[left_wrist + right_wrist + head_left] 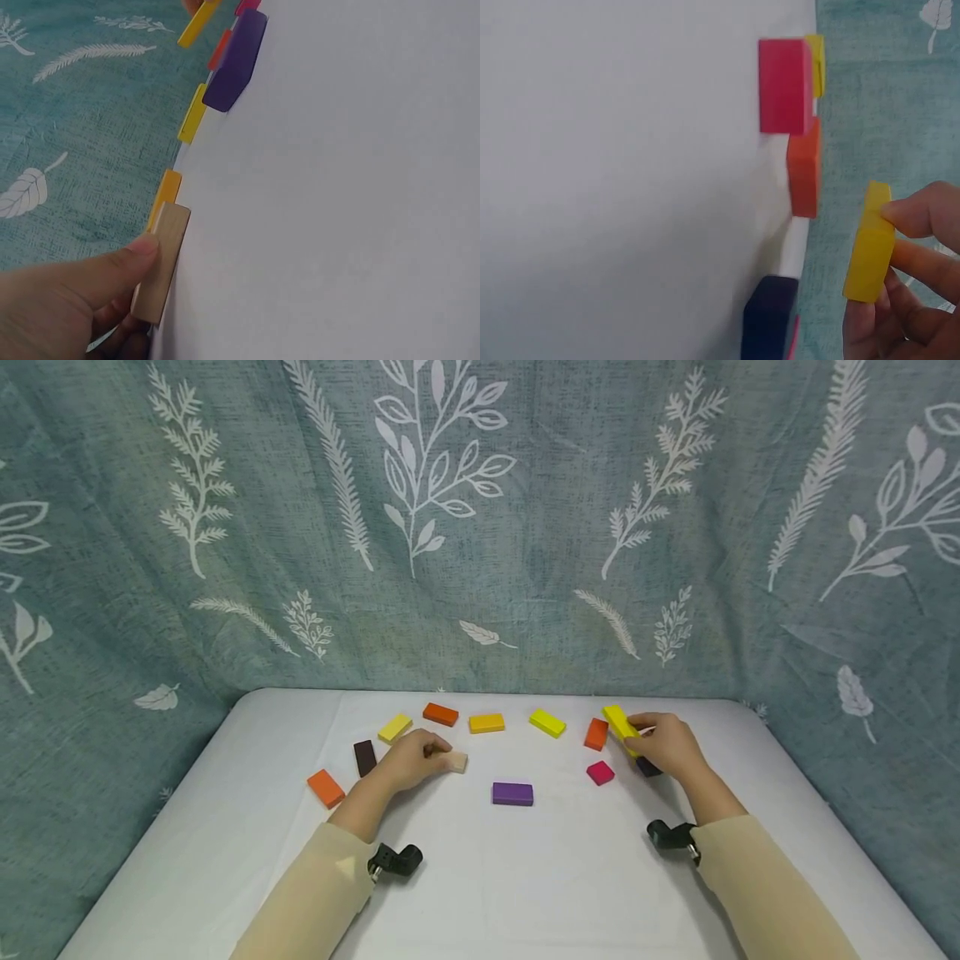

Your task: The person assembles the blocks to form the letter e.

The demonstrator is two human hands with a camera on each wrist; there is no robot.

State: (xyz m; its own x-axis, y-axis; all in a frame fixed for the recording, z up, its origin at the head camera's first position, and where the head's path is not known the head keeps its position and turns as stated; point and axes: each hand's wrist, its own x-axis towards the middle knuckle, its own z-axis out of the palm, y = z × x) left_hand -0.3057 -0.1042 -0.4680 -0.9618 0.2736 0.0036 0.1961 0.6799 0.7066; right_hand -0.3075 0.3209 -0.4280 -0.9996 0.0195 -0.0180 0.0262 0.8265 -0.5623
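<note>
My left hand (415, 758) pinches a plain wooden block (163, 262) between thumb and fingers; in the head view only the block's pale end shows past the fingertips. On the right, my right hand (666, 743) holds a bright yellow block (870, 259) by its side, raised off the table in the right wrist view. Below that hand lies a dark navy block (648, 767), partly covered in the head view. A crimson block (600, 772) and a red-orange block (596, 734) lie just left of the right hand. Between the hands is a purple block (512, 793).
Beside the left hand lie an orange block (326, 788), a dark brown block (364, 758) and a pale yellow block (394, 727). Farther back are a dark orange block (440, 714), an amber block (487, 722) and a lemon-yellow block (547, 722). A leaf-patterned curtain (525, 627) hangs behind the white table (525, 885).
</note>
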